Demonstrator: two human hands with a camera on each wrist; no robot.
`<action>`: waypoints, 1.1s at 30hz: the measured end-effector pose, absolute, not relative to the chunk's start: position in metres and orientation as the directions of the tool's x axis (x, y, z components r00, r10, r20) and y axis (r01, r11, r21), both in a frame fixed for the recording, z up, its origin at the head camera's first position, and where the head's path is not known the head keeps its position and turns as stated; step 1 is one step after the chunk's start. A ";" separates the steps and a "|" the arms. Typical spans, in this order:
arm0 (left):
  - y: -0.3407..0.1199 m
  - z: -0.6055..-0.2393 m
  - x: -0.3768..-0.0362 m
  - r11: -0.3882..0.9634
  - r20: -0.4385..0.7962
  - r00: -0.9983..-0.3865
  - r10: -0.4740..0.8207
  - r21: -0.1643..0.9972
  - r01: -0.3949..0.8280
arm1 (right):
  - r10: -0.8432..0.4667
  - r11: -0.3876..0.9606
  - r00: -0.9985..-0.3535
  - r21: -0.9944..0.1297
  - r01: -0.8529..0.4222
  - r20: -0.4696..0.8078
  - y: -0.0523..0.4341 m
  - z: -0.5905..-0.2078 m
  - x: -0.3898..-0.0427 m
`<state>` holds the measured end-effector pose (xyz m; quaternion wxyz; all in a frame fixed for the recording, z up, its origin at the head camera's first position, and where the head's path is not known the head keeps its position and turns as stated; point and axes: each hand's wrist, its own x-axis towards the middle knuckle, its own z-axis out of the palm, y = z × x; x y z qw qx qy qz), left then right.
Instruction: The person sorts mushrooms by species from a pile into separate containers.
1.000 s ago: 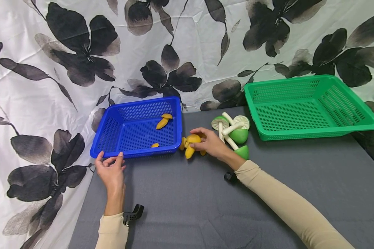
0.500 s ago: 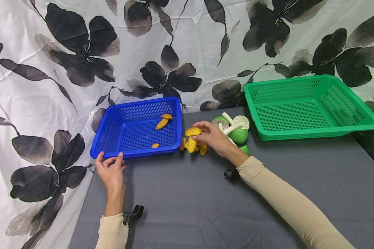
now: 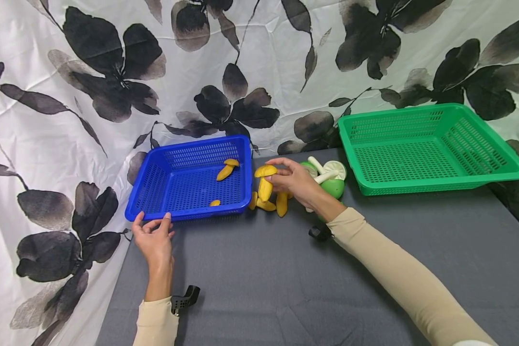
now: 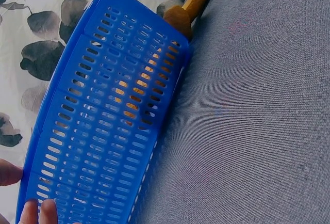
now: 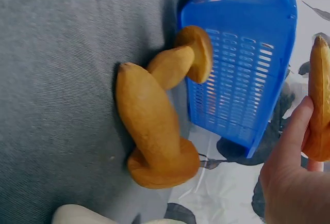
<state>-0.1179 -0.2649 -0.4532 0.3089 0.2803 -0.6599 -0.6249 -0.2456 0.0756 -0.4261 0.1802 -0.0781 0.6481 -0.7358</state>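
In the head view my right hand pinches a yellow toy mushroom by its stem, cap up, raised above the table beside the blue basket. Under it, more yellow mushrooms lie on the cloth by the basket's right side; the right wrist view shows two, a large mushroom and a smaller one. My left hand grips the basket's near rim at the left corner; in the left wrist view its fingers lie against the outer wall. Inside the basket are two yellow pieces, one a whole mushroom, the other mostly hidden.
Green-capped mushrooms with white stems lie in a pile behind my right wrist, partly covered by it. A green basket stands at the back right. Grey cloth covers the table, and a floral curtain hangs behind it.
My right hand has lifted the yellow mushroom off the pile, up and slightly away from me, uncovering other yellow mushrooms below. The left hand and both baskets have stayed put.
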 end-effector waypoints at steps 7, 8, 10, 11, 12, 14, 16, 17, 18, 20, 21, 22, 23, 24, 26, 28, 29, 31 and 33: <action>-0.265 -0.452 -0.118 0.050 0.049 -0.655 -0.754 0.999 0.017 | -0.380 -0.093 -0.920 -0.985 0.143 -0.097 0.074 -0.418 -0.250; -0.265 -0.452 -0.118 0.051 0.049 -0.655 -0.754 0.999 0.016 | -0.382 -0.093 -0.919 -0.985 0.142 -0.097 0.073 -0.417 -0.251; -0.265 -0.452 -0.118 0.051 0.047 -0.655 -0.754 0.999 0.014 | -0.389 -0.098 -0.916 -0.985 0.142 -0.094 0.071 -0.414 -0.252; -0.265 -0.452 -0.118 0.051 0.047 -0.655 -0.754 0.999 0.013 | -0.395 -0.103 -0.914 -0.984 0.142 -0.091 0.070 -0.414 -0.253; -0.265 -0.452 -0.118 0.048 0.046 -0.655 -0.754 0.999 0.014 | -0.400 -0.106 -0.912 -0.984 0.144 -0.091 0.069 -0.413 -0.254; -0.265 -0.453 -0.118 0.047 0.045 -0.654 -0.755 0.999 0.015 | -0.407 -0.108 -0.909 -0.984 0.145 -0.089 0.066 -0.411 -0.256; -0.265 -0.453 -0.118 0.047 0.046 -0.655 -0.755 0.999 0.015 | -0.413 -0.106 -0.907 -0.984 0.142 -0.086 0.063 -0.409 -0.257; -0.265 -0.453 -0.118 0.047 0.046 -0.654 -0.755 0.999 0.016 | -0.415 -0.103 -0.906 -0.984 0.143 -0.088 0.062 -0.408 -0.259; -0.265 -0.453 -0.118 0.046 0.045 -0.655 -0.755 0.999 0.016 | -0.415 -0.102 -0.905 -0.984 0.145 -0.091 0.060 -0.407 -0.259; -0.265 -0.453 -0.118 0.045 0.045 -0.654 -0.755 0.999 0.017 | -0.416 -0.105 -0.905 -0.983 0.151 -0.094 0.057 -0.405 -0.261; -0.265 -0.453 -0.118 0.044 0.043 -0.654 -0.755 0.999 0.015 | -0.418 -0.108 -0.903 -0.982 0.154 -0.095 0.056 -0.404 -0.261; -0.265 -0.453 -0.118 0.046 0.042 -0.654 -0.755 0.999 0.011 | -0.421 -0.112 -0.902 -0.981 0.159 -0.098 0.055 -0.403 -0.262; -0.265 -0.453 -0.118 0.047 0.041 -0.654 -0.755 0.999 0.008 | -0.423 -0.118 -0.900 -0.979 0.164 -0.099 0.054 -0.402 -0.263; -0.265 -0.453 -0.118 0.049 0.040 -0.654 -0.755 0.999 0.005 | -0.425 -0.123 -0.900 -0.978 0.167 -0.100 0.053 -0.401 -0.264; -0.265 -0.453 -0.118 0.057 0.040 -0.655 -0.755 0.998 -0.004 | -0.432 -0.126 -0.897 -0.978 0.167 -0.098 0.051 -0.400 -0.266; -0.265 -0.452 -0.118 0.064 0.043 -0.657 -0.753 0.998 -0.008 | -0.439 -0.126 -0.893 -0.978 0.167 -0.096 0.048 -0.398 -0.267; -0.265 -0.452 -0.118 0.063 0.043 -0.656 -0.753 0.998 -0.007 | -0.439 -0.126 -0.893 -0.978 0.167 -0.096 0.047 -0.398 -0.268; -0.265 -0.452 -0.118 0.068 0.045 -0.658 -0.752 0.998 -0.010 | -0.441 -0.129 -0.892 -0.977 0.167 -0.094 0.045 -0.397 -0.270; -0.265 -0.452 -0.119 0.068 0.045 -0.658 -0.752 0.998 -0.010 | -0.440 -0.133 -0.893 -0.976 0.171 -0.097 0.042 -0.396 -0.271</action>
